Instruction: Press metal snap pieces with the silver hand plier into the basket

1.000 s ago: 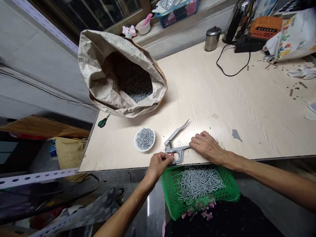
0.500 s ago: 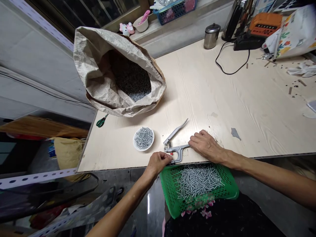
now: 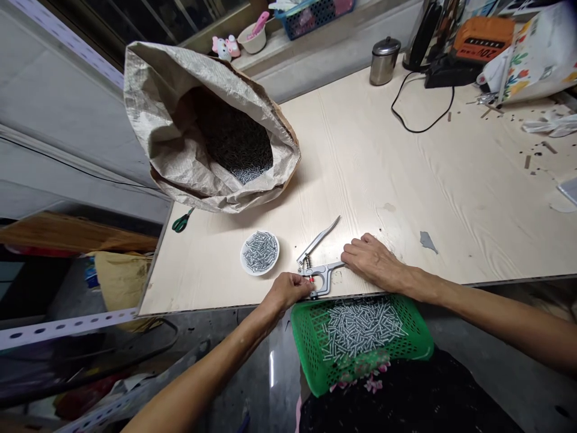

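Note:
Grey snap pliers [image 3: 328, 276] lie at the table's front edge, their upper handle raised and a spring and red part showing at the jaw. The end of the lower handle is held by my right hand [image 3: 373, 262], whose fingers are curled around it. My left hand [image 3: 288, 290] is closed in a pinch right at the jaw; what its fingertips hold is too small to make out. A white bowl [image 3: 260, 253] of small silvery screw-like pieces stands left of the pliers. Below the edge, a green basket [image 3: 311, 367] holds many more such pieces.
A large woven sack [image 3: 148, 108] of dark and silvery pieces stands open at the back left. Green-handled scissors [image 3: 181, 222] lie by the left edge. Farther back are a metal canister [image 3: 384, 61], a black cord [image 3: 421, 130] and an orange box [image 3: 482, 39].
My view has shifted slightly, so everything sits a little differently in the frame. Both hands stay at the pliers, with the left fingertips still at the jaw.

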Demonstrator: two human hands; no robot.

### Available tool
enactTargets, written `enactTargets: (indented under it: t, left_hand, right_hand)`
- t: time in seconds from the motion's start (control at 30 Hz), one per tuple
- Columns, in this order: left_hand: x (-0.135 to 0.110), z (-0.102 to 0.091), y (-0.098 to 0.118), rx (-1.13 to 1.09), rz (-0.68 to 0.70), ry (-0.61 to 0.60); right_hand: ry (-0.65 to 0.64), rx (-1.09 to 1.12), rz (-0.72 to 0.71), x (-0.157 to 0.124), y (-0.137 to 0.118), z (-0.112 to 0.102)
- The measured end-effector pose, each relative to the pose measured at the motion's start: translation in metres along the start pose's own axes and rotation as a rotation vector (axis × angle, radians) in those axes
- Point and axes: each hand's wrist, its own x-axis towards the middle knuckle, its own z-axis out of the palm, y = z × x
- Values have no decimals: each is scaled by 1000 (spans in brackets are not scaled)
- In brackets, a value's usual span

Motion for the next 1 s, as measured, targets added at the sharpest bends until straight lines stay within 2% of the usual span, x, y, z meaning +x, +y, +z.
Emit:
enactTargets:
  t: [0.17, 0.27, 0.33, 0.5, 0.6, 0.87, 0.93, 1.0]
  left_hand:
    - [-3, 2, 0, -53, 7, -32]
    - [-4, 2, 0, -73, 16, -35]
    - [-4, 3, -1, -89, 21, -33]
    - [-3, 3, -3, -116, 21, -16]
    - [-4, 4, -3, -116, 23, -13]
    - [2, 4, -15, -66, 40, 17]
    - [-1, 4, -16, -8, 46, 17]
    - [-8, 5, -13, 143, 90, 86]
  right_hand:
    - [-88, 174, 38, 5, 9, -15]
    - [-55, 166, 99, 16, 22, -23]
    - [-42, 135, 73, 21, 32, -22]
    - [-131, 115, -55, 26, 49, -11]
    - [-151, 111, -70, 28, 49, -13]
    - [-200, 127, -27, 37, 35, -37]
    - [-214, 129, -21, 36, 33, -39]
    - [-217, 132, -9, 34, 31, -39]
